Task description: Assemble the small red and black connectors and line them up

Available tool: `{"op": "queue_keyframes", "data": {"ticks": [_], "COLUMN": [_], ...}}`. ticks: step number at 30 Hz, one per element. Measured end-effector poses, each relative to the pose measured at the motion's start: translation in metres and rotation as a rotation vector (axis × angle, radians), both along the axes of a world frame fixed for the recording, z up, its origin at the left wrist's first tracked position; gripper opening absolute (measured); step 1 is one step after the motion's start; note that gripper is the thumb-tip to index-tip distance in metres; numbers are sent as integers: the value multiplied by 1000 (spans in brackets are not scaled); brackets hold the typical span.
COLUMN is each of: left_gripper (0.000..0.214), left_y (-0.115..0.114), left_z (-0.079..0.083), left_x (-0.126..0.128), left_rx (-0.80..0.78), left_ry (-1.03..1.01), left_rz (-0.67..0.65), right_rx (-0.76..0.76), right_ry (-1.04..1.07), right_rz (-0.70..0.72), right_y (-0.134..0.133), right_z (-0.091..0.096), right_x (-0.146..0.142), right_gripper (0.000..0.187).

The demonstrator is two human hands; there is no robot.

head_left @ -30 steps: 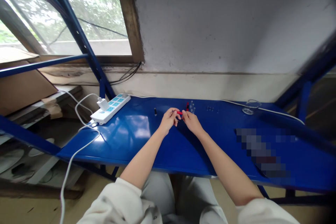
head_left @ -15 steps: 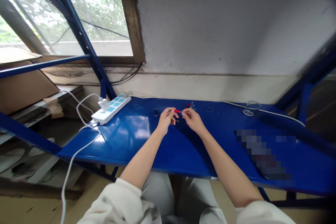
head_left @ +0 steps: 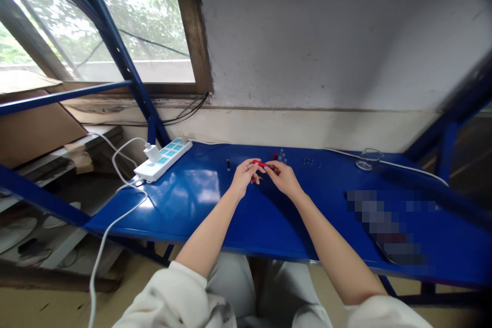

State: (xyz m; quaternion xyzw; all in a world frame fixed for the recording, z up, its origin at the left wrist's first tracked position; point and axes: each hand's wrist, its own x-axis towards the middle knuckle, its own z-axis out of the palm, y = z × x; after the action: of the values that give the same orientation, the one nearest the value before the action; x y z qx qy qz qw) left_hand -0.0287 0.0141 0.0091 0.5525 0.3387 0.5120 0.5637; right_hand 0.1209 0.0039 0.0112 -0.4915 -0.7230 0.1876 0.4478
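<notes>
Both of my hands meet over the far middle of a blue metal shelf (head_left: pixel 192 205). My left hand (head_left: pixel 245 177) and my right hand (head_left: pixel 282 176) are closed in pinches on the two ends of a small red piece (head_left: pixel 261 164) held between them. Just behind my fingers stand a few tiny clear and red parts (head_left: pixel 280 155). A small dark upright piece (head_left: pixel 228 164) stands to the left of my left hand.
A white power strip (head_left: pixel 162 159) with blue sockets, a plugged charger and a white cable lies at the shelf's far left. Tiny dark parts (head_left: pixel 308 161) and a clear round dish (head_left: pixel 368 159) sit to the right. A blurred patch (head_left: pixel 388 220) covers the right side. Blue frame beams cross left and right.
My hands have drawn slightly closer together around the red piece; otherwise they stay in the same place over the shelf.
</notes>
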Motion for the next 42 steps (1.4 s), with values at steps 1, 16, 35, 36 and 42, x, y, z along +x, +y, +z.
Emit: {"op": "queue_keyframes", "data": {"ticks": [1,16,35,36,42], "left_gripper": [36,34,16,15,14], "left_y": [0,6,16,19,32], "left_z": [0,-5,-12,-12,-19], "left_x": [0,0,33,37,51], "left_rx": [-2,-56,343,343,343], "left_ry": [1,62,716,741,812], "left_rz": [-7,242,255,259,336], "right_rx": [4,-278,-443,-449,-471], "right_ry": [-3,-334,-420,-429,-454], "right_rz": [-4,-46,-465,-465,-460], "right_y": [0,0,15,15,13], "right_z": [0,6,-6,-6,-6], "right_x": [0,15,43,43,40], "right_gripper": [27,11,18,18,18]}}
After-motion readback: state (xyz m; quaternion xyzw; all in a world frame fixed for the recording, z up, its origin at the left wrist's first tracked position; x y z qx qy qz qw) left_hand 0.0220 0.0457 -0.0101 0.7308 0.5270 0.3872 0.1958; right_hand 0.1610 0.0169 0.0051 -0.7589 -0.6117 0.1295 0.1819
